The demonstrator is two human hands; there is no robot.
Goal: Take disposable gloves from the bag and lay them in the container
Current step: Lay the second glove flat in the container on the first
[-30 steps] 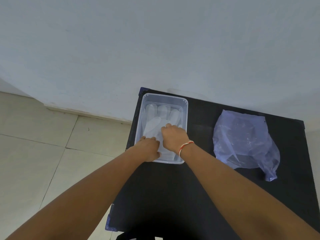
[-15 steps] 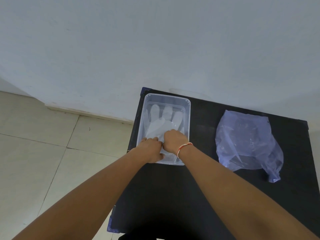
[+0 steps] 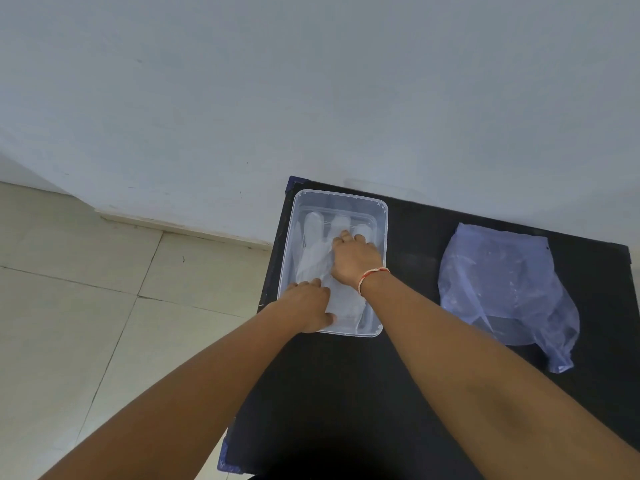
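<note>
A clear plastic container point(image 3: 380, 216) stands at the far left of the black table point(image 3: 346, 393). Translucent disposable gloves point(image 3: 313, 251) lie flat inside it, fingers pointing to the wall. My right hand point(image 3: 353, 259), with a red-and-white thread at the wrist, presses down on the gloves near their fingers with bent fingertips. My left hand point(image 3: 308, 308) rests flat on the cuff end at the container's near left corner. A bluish plastic bag point(image 3: 502, 289) lies crumpled on the table to the right, apart from both hands.
The table's left edge point(image 3: 273, 271) runs just beside the container, with tiled floor point(image 3: 86, 306) below. A pale wall point(image 3: 311, 98) stands directly behind the table.
My right hand has slid forward along the gloves from the cuff end toward their fingers. My left hand has stayed at the near left corner.
</note>
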